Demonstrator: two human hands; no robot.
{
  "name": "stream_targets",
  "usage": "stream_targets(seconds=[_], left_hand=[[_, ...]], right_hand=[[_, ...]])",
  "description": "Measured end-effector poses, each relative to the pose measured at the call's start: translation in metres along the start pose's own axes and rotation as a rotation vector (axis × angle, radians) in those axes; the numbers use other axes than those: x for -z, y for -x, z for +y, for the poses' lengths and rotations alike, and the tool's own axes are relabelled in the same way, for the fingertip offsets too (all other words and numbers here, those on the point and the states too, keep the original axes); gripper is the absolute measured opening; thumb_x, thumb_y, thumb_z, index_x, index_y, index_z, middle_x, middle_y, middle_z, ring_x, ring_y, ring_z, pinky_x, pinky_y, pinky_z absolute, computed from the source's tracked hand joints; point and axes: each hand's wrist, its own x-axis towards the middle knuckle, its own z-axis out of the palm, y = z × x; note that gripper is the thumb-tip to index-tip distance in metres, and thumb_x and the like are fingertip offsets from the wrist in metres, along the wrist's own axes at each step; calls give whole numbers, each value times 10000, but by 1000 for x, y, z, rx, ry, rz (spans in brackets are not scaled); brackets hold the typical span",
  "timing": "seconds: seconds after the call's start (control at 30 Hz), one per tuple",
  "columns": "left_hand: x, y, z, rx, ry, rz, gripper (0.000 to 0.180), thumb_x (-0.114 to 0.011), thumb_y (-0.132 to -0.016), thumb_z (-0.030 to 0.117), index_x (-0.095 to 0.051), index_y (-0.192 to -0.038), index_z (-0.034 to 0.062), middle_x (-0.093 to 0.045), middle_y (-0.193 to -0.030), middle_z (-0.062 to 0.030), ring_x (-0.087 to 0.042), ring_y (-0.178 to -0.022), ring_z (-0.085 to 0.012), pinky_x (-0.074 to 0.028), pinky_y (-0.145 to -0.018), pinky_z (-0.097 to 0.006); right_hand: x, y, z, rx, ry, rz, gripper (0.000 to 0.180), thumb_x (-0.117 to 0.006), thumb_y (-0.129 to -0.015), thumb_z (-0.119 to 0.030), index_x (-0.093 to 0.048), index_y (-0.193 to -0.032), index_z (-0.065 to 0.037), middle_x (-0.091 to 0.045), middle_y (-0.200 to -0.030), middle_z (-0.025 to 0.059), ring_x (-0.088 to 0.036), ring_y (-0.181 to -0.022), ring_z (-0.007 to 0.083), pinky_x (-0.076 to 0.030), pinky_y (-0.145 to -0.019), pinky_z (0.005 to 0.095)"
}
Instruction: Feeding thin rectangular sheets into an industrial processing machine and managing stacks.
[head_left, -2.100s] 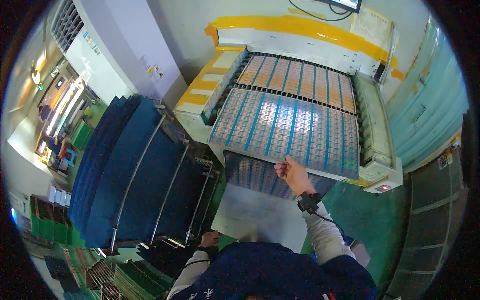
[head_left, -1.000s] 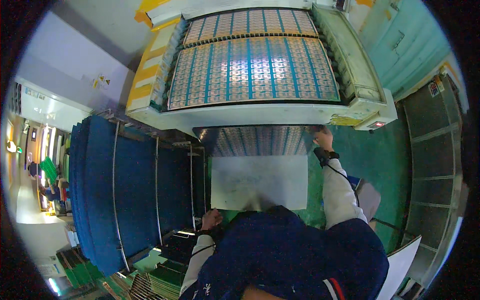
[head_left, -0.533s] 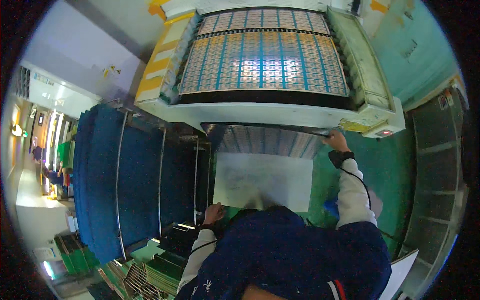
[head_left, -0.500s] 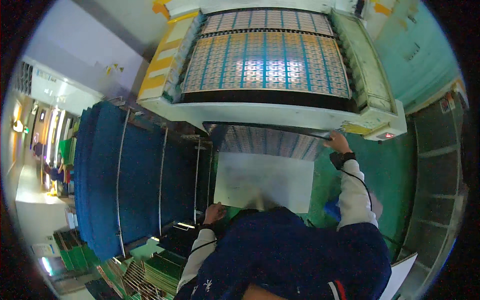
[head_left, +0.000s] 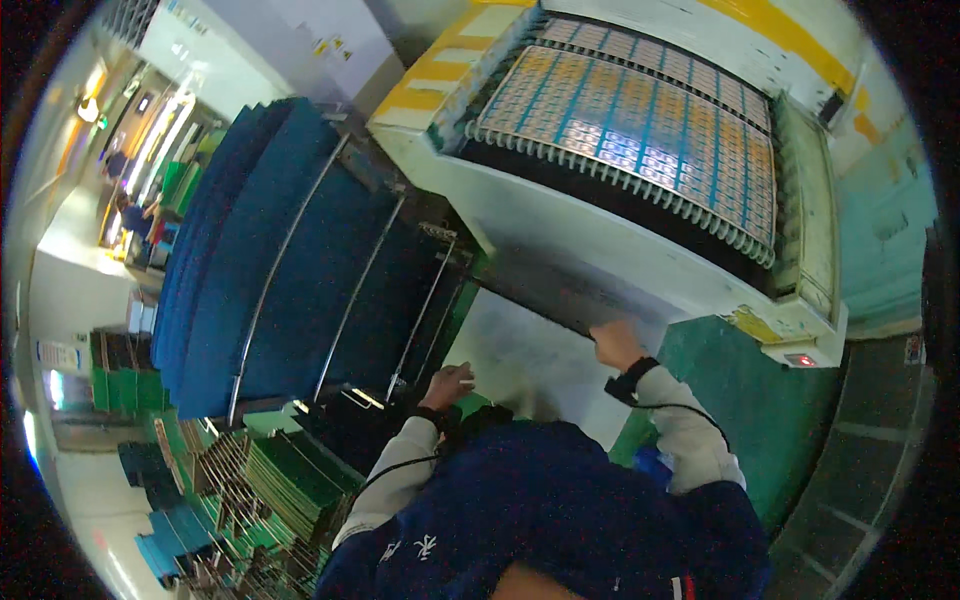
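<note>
My right hand [head_left: 620, 346] is closed on the near corner of a thin printed circuit panel [head_left: 540, 308]. The panel is tilted steeply, so mostly its dark edge shows, over a white board [head_left: 512, 345] lying low in front of me. My left hand [head_left: 449, 386] is beside the near left edge of that board, fingers loosely apart, and nothing shows in it. Ahead, another printed circuit panel [head_left: 640, 130] with copper-coloured pattern and blue strips lies on the rollers of a conveyor machine [head_left: 560, 235].
A rack of dark blue panels [head_left: 300, 260] with metal rods stands close on my left. Lower left are green panels in a wire rack [head_left: 300, 475]. Grey framed panelling [head_left: 860, 450] stands at right above a green floor [head_left: 740, 400]. A distant person [head_left: 135, 218] is at far left.
My view has turned, tilting the scene. The held panel's patterned face, visible before, is now seen nearly edge-on. On the conveyor, the front panel has shifted farther in, exposing rollers at its near edge.
</note>
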Motion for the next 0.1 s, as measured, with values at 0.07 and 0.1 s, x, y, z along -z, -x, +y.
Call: stream_targets(seconds=[0.07,0.1], left_hand=[[-12,11,16,-60,-28,-84,338,-610,-858,328,-527,-1093,100,-572,-1050,-137,-601,-860,-294,-488,-749,-380],[-11,14,18,-112,-44,-168,389,-612,-858,322,-495,-1182,139,-535,-1204,-155,-582,-972,-348,-466,-875,-436]], right_hand=[[-4,12,-21,41,47,-132,206,-558,-687,-128,-682,-846,-85,-645,-814,185,-612,-867,375,-401,-914,504],[-4,12,-23,59,61,-140,206,-558,-687,-128,-682,-846,-85,-645,-814,185,-612,-867,375,-401,-914,504]])
